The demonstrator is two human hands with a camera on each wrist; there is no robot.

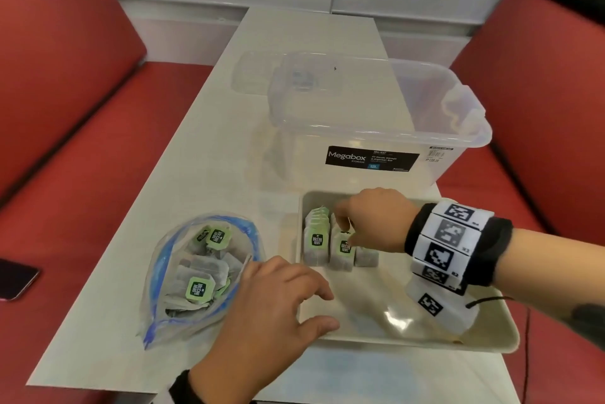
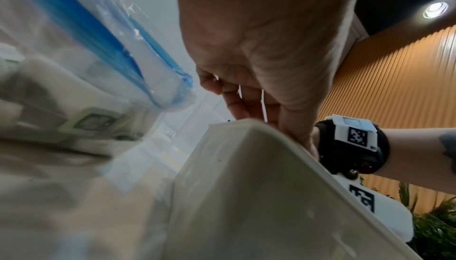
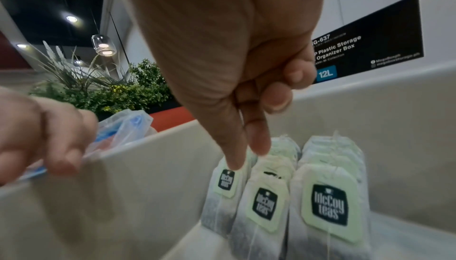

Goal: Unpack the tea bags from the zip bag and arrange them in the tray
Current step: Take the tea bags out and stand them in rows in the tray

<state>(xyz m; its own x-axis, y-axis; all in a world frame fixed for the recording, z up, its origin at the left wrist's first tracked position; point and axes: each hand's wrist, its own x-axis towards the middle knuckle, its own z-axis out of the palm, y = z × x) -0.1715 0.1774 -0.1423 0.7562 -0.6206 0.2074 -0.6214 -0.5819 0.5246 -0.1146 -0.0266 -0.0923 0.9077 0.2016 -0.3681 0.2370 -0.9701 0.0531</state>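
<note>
Cream tray (image 1: 491, 335) sits under both our hands. Our right hand (image 1: 373, 220) reaches into its far corner, fingertips (image 3: 234, 164) touching the upright tea bags (image 1: 330, 246) standing in rows; we cannot tell whether it pinches one. Our left hand (image 1: 275, 302) rests spread and relaxed on the near rim. Just left of it lies the zip bag (image 1: 196, 276), mouth open, its long axis running away from us, so the left hand is nearer for the next pick.

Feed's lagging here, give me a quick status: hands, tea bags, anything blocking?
Right hand fingering tea bag rows in tray. Left hand open at tray edge beside zip bag, bags remaining inside. Nothing blocking.
</note>
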